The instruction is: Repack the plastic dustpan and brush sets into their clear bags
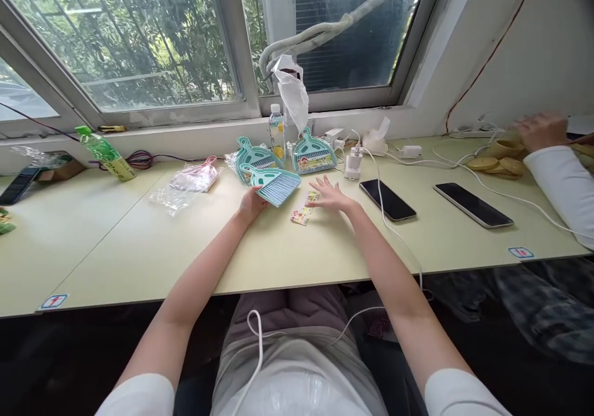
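On the left side of the table's middle, my left hand [252, 206] grips a small teal hand brush [280, 188] with pale striped bristles facing up. My right hand [332, 195] is spread flat, its fingers by a folded printed paper label [302, 216] with yellow and red pictures. Whether the fingers touch the label I cannot tell. Behind the hands stand teal mini dustpan-and-brush sets, one at the left [258, 157] and one with a printed label at the right [314, 154].
Clear plastic bags [190, 181] and a green bottle [110, 156] lie to the left. Another bottle [277, 131] stands by the window. Two phones, one nearer [388, 199] and one farther right [473, 205], lie among white cables. A co-worker's hand [542, 132] is at the far right.
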`<move>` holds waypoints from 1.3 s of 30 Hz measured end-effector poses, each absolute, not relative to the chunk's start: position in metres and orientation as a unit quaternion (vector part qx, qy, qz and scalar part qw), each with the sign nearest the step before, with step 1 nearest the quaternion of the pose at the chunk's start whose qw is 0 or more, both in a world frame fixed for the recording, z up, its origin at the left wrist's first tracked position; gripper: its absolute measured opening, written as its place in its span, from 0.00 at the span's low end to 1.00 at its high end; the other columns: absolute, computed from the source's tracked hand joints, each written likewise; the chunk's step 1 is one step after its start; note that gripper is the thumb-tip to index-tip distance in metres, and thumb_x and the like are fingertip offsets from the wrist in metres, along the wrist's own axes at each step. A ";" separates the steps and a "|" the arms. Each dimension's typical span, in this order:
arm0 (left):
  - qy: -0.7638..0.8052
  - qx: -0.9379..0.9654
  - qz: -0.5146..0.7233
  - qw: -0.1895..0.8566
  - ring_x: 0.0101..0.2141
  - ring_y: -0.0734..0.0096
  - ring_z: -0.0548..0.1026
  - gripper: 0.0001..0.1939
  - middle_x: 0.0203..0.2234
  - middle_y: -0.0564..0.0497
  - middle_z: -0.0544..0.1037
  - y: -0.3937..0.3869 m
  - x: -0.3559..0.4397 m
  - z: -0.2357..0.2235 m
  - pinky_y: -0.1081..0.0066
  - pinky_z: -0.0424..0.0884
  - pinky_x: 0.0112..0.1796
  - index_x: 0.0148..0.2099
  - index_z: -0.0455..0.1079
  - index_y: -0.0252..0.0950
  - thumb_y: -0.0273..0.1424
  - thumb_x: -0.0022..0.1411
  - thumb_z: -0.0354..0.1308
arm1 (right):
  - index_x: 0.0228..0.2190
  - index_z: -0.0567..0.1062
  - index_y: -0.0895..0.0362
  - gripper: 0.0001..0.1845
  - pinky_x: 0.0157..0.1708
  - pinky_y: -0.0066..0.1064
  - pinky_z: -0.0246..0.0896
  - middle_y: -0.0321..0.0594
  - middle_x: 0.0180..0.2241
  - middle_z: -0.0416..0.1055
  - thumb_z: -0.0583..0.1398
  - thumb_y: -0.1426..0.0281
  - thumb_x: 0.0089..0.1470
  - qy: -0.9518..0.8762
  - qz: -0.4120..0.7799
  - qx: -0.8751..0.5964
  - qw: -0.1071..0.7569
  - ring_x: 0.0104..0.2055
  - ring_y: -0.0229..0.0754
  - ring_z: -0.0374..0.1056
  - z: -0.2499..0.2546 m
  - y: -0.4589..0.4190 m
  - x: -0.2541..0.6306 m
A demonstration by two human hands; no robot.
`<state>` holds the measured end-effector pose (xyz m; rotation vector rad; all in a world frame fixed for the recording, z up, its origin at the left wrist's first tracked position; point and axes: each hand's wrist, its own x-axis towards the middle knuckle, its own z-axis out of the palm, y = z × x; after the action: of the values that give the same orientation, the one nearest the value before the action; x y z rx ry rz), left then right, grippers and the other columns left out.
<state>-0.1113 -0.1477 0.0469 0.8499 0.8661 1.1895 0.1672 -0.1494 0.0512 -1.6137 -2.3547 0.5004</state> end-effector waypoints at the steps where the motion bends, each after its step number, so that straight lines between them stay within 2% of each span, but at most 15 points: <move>1: 0.382 0.374 0.526 0.661 0.32 0.69 0.77 0.17 0.36 0.48 0.80 -0.148 -0.111 0.047 0.71 0.75 0.35 0.49 0.70 0.33 0.33 0.59 0.53 | 0.68 0.55 0.57 0.55 0.66 0.66 0.20 0.56 0.72 0.35 0.62 0.41 0.49 -0.806 0.174 -0.558 0.092 0.74 0.61 0.22 0.047 -0.150 0.164; 3: 0.380 0.371 0.528 0.663 0.32 0.69 0.77 0.15 0.35 0.49 0.80 -0.148 -0.111 0.046 0.71 0.74 0.35 0.47 0.70 0.34 0.33 0.58 0.55 | 0.67 0.55 0.60 0.49 0.67 0.64 0.20 0.58 0.71 0.38 0.59 0.44 0.55 -0.813 0.160 -0.557 0.060 0.74 0.58 0.24 0.042 -0.152 0.154; 6: 0.379 0.377 0.526 0.662 0.32 0.69 0.77 0.14 0.34 0.50 0.79 -0.147 -0.111 0.045 0.70 0.74 0.36 0.46 0.70 0.35 0.34 0.58 0.56 | 0.63 0.63 0.60 0.32 0.68 0.59 0.25 0.53 0.71 0.45 0.53 0.56 0.64 -0.823 0.119 -0.549 0.083 0.74 0.52 0.30 0.039 -0.153 0.143; 8: 0.378 0.388 0.521 0.660 0.32 0.68 0.77 0.14 0.34 0.49 0.79 -0.146 -0.111 0.044 0.69 0.75 0.38 0.46 0.70 0.35 0.34 0.57 0.56 | 0.58 0.70 0.57 0.24 0.69 0.59 0.28 0.49 0.70 0.49 0.54 0.62 0.65 -0.818 0.103 -0.552 0.122 0.74 0.51 0.35 0.040 -0.150 0.143; 11: 0.375 0.408 0.511 0.658 0.35 0.66 0.77 0.15 0.36 0.48 0.80 -0.143 -0.112 0.041 0.67 0.75 0.40 0.46 0.70 0.35 0.35 0.58 0.56 | 0.54 0.74 0.54 0.20 0.68 0.56 0.39 0.46 0.67 0.58 0.56 0.65 0.63 -0.780 0.139 -0.563 0.233 0.73 0.51 0.43 0.042 -0.143 0.152; 15: 0.364 0.435 0.489 0.663 0.38 0.64 0.78 0.17 0.39 0.46 0.80 -0.143 -0.111 0.037 0.64 0.76 0.43 0.48 0.70 0.34 0.36 0.58 0.56 | 0.52 0.76 0.51 0.23 0.66 0.51 0.49 0.43 0.63 0.65 0.61 0.56 0.58 -0.735 0.292 -0.472 0.390 0.70 0.52 0.51 0.048 -0.140 0.159; 19: 0.344 0.471 0.472 0.661 0.42 0.62 0.79 0.22 0.44 0.46 0.80 -0.147 -0.109 0.035 0.62 0.75 0.47 0.53 0.68 0.36 0.32 0.55 0.61 | 0.52 0.76 0.51 0.34 0.62 0.49 0.58 0.44 0.56 0.73 0.63 0.44 0.50 -0.688 0.422 -0.356 0.470 0.62 0.54 0.64 0.060 -0.153 0.144; 21: 0.339 0.489 0.467 0.654 0.45 0.60 0.79 0.24 0.46 0.45 0.80 -0.149 -0.109 0.035 0.60 0.75 0.48 0.54 0.67 0.37 0.30 0.53 0.63 | 0.53 0.76 0.50 0.36 0.60 0.47 0.62 0.43 0.55 0.73 0.64 0.43 0.48 -0.678 0.448 -0.329 0.480 0.59 0.52 0.67 0.064 -0.163 0.131; 25: 0.330 0.508 0.456 0.652 0.47 0.57 0.78 0.28 0.48 0.44 0.79 -0.152 -0.107 0.037 0.58 0.75 0.50 0.56 0.67 0.37 0.29 0.52 0.65 | 0.52 0.76 0.50 0.38 0.56 0.43 0.66 0.44 0.58 0.70 0.70 0.47 0.41 -0.703 0.440 -0.294 0.475 0.60 0.52 0.65 0.065 -0.176 0.111; 32: 0.340 0.511 0.442 0.654 0.48 0.57 0.78 0.30 0.49 0.44 0.78 -0.155 -0.106 0.038 0.57 0.74 0.52 0.57 0.68 0.36 0.29 0.50 0.66 | 0.49 0.77 0.49 0.34 0.57 0.43 0.65 0.44 0.55 0.71 0.71 0.50 0.41 -0.720 0.419 -0.286 0.473 0.59 0.52 0.66 0.055 -0.179 0.100; 35: 0.335 0.511 0.447 0.654 0.47 0.56 0.78 0.29 0.50 0.43 0.78 -0.153 -0.105 0.035 0.56 0.73 0.53 0.56 0.68 0.36 0.29 0.50 0.66 | 0.51 0.76 0.49 0.39 0.54 0.44 0.68 0.44 0.54 0.71 0.72 0.50 0.37 -0.695 0.454 -0.287 0.478 0.56 0.52 0.69 0.054 -0.179 0.100; 39: 0.334 0.512 0.441 0.657 0.48 0.54 0.78 0.30 0.50 0.43 0.79 -0.150 -0.104 0.033 0.52 0.72 0.55 0.57 0.68 0.37 0.30 0.50 0.66 | 0.59 0.67 0.46 0.48 0.54 0.44 0.68 0.44 0.61 0.65 0.71 0.46 0.38 -0.674 0.468 -0.293 0.491 0.58 0.53 0.67 0.056 -0.178 0.102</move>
<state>-0.1043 -0.1502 0.0325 1.1607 0.7577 0.9994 0.1019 -0.1782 0.0558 -0.7107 -1.6361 1.1372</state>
